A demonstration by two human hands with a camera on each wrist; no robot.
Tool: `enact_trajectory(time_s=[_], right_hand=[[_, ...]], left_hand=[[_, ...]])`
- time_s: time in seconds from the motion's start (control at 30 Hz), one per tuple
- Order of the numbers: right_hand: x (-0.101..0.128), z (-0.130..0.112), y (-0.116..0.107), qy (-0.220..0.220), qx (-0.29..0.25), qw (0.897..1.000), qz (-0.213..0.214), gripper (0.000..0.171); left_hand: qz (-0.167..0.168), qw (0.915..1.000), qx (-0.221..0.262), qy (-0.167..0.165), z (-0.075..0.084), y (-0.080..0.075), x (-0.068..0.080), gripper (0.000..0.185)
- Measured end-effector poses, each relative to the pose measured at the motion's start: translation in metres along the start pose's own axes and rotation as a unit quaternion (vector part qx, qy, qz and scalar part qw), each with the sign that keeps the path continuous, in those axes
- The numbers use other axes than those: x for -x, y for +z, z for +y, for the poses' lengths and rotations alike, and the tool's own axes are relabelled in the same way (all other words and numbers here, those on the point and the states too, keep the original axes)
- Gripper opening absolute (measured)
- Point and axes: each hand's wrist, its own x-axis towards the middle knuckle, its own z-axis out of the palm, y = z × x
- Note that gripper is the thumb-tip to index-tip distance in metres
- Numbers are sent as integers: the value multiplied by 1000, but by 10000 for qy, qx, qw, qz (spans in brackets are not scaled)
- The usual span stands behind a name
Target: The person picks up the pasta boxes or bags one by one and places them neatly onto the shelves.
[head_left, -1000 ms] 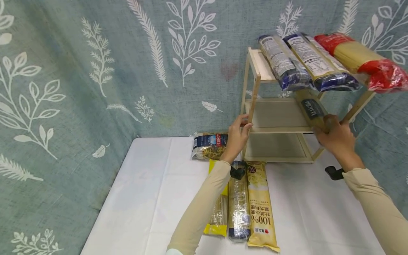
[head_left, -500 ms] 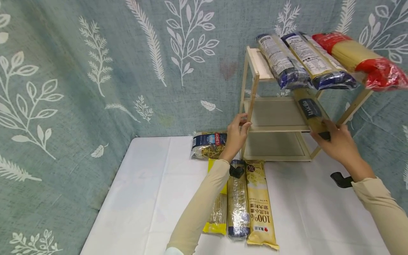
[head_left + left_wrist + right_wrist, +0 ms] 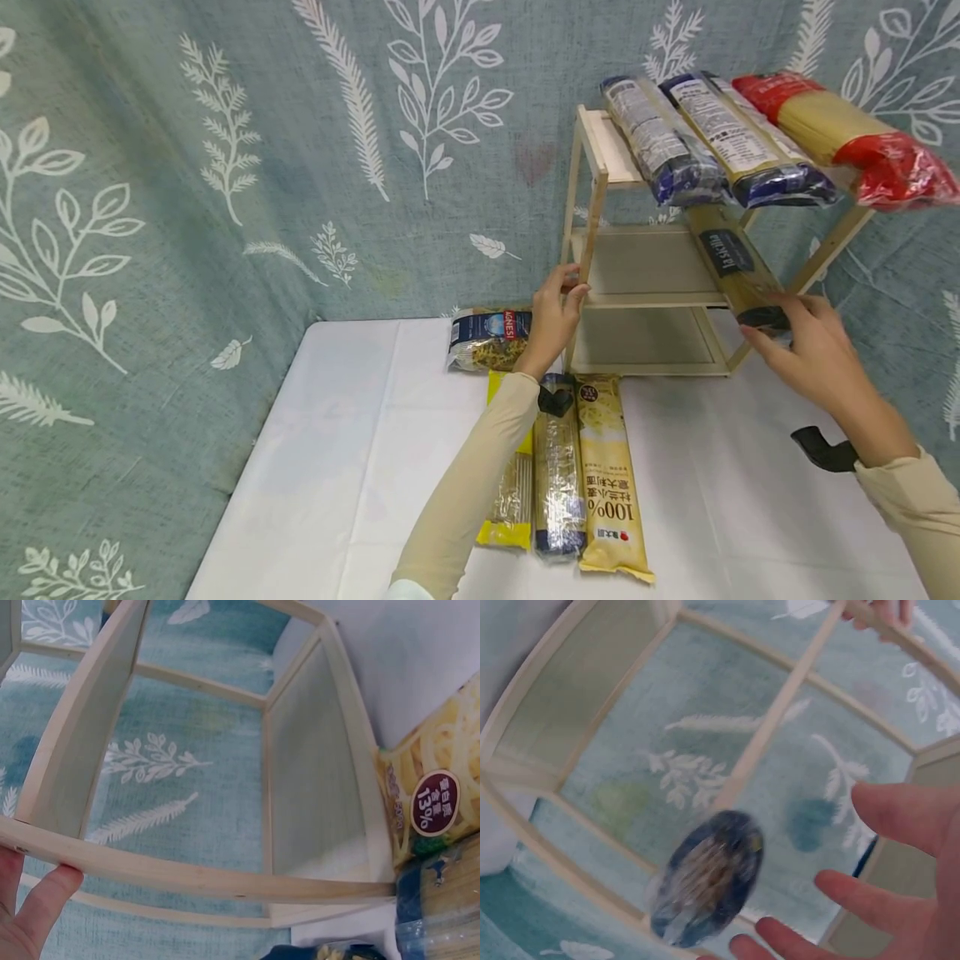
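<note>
My left hand (image 3: 558,307) grips the front left post of a three-tier wooden rack (image 3: 600,179) at middle-shelf height. In the left wrist view one finger (image 3: 36,904) presses that rack's post (image 3: 187,874). A long pasta packet with a dark label (image 3: 733,265) lies on the middle shelf, its dark end sticking out over the right front. My right hand (image 3: 801,343) hovers just below and in front of that end, fingers spread. In the right wrist view the packet's end (image 3: 705,889) sits apart from my fingers (image 3: 870,900).
Two blue-ended packets (image 3: 660,146) (image 3: 750,150) and a red-ended one (image 3: 847,137) lie on the top shelf. On the white tablecloth (image 3: 337,458) lie three long packets (image 3: 513,492) (image 3: 558,475) (image 3: 609,475) and a short bag (image 3: 487,337). A leaf-print curtain hangs behind.
My right hand has let go of the dark-labelled packet and drawn back toward the lower right, leaving it on the middle shelf. My left hand has kept its grip on the post.
</note>
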Motion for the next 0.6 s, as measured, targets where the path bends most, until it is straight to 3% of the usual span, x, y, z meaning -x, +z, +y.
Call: enact_trajectory(time_s=[0.3, 0.6], right_hand=[[21, -23, -4, -199, -273, 9993, -155, 52], [40, -41, 8, -652, -329, 9970, -268, 50]], left_hand=[[-28, 10000, 41, -54, 2, 0, 0, 33], [-68, 10000, -10, -65, 0, 0, 0, 34]])
